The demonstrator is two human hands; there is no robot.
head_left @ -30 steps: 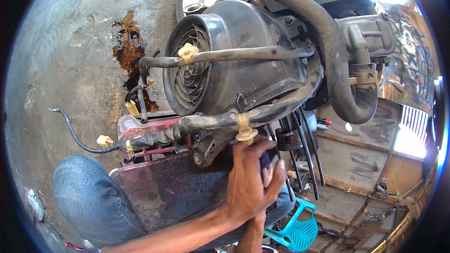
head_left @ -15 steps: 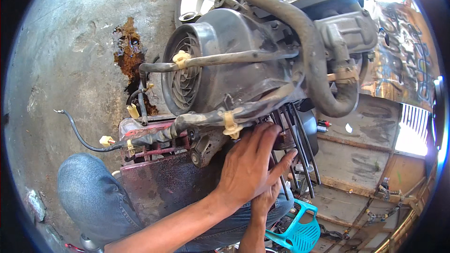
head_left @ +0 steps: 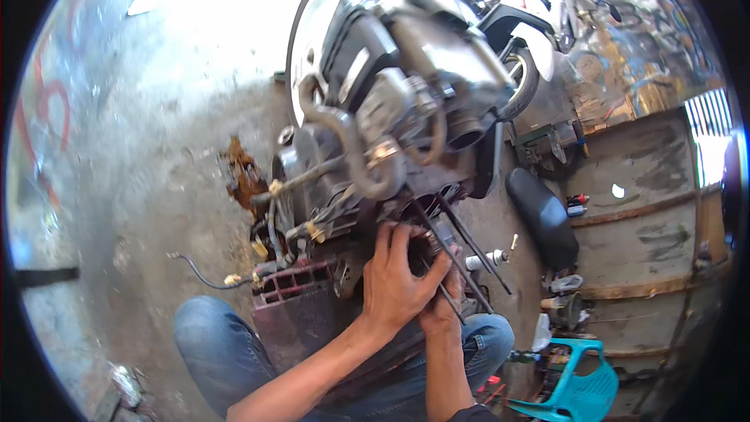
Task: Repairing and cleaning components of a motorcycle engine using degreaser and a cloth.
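Note:
A grimy scooter engine point(head_left: 398, 137) stands before me, with long dark studs point(head_left: 474, 244) sticking out toward me. Among the studs sits a dark, round part that looks like a piston point(head_left: 423, 253). My left hand point(head_left: 393, 281) curls over its near left side, thumb and fingers closed around it. My right hand point(head_left: 444, 297) is closed against it from below and right; the left hand and a stud hide some of its fingers. A bent rubber hose point(head_left: 361, 168) runs across the engine above my hands.
A dark red box-like stand point(head_left: 291, 324) is between my knees. To the right lie a white spray can point(head_left: 486, 259), a black scooter seat point(head_left: 543, 223) and a turquoise plastic chair point(head_left: 598, 387). A white scooter point(head_left: 535, 51) stands farther back. A loose cable point(head_left: 195, 270) sticks out left.
My view has pulled back and shifted, so the engine looks smaller and more floor shows. Both hands stay at the round part among the studs.

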